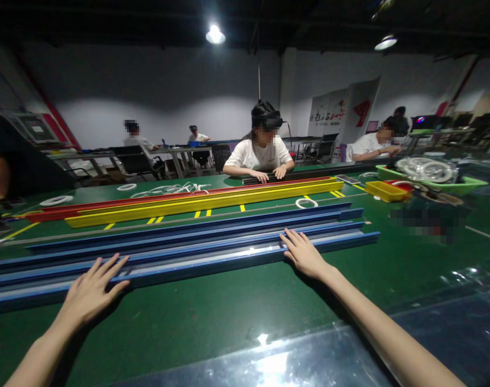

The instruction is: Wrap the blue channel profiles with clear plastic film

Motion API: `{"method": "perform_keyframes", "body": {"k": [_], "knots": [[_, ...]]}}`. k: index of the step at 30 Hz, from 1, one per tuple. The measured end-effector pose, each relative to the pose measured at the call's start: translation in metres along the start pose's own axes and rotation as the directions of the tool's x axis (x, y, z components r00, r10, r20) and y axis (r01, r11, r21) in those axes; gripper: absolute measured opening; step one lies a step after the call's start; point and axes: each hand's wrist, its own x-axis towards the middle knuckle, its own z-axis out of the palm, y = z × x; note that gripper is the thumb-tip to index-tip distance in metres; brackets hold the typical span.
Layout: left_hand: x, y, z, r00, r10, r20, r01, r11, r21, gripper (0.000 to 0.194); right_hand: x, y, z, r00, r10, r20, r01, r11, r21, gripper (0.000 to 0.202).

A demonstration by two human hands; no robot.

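Observation:
Several long blue channels lie side by side across the green table. My left hand rests on the nearest channels toward their left part, fingers spread and pointing forward. Farther right, my right hand lies on the same channels near their right ends, its fingers extended and slightly apart. Neither hand is wrapped round anything. Beyond the blue channels lie a yellow channel and a red one, roughly parallel to them.
Across the table a person has both hands on dark strips. A white ring lies behind the blue channels. At right are a yellow tray and a green tray with coiled material. Clear sheeting covers the near edge.

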Motion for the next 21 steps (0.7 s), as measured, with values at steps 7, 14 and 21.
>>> {"method": "perform_keyframes", "body": {"k": [7, 14, 21], "knots": [[-0.007, 0.015, -0.004, 0.999, -0.034, -0.034, 0.037, 0.993, 0.109, 0.053, 0.003, 0.005, 0.006, 1.000, -0.016, -0.008, 0.016, 1.000, -0.024, 0.050], [-0.022, 0.031, -0.014, 0.995, -0.102, 0.022, 0.103, 0.994, -0.044, 0.060, 0.005, 0.009, 0.006, 0.999, 0.008, 0.048, -0.009, 1.000, 0.010, 0.051], [-0.039, 0.079, -0.014, 0.969, -0.244, -0.034, 0.227, 0.940, -0.255, 0.064, 0.011, 0.020, 0.010, 0.998, 0.041, 0.040, -0.046, 0.990, 0.133, 0.050]]}}
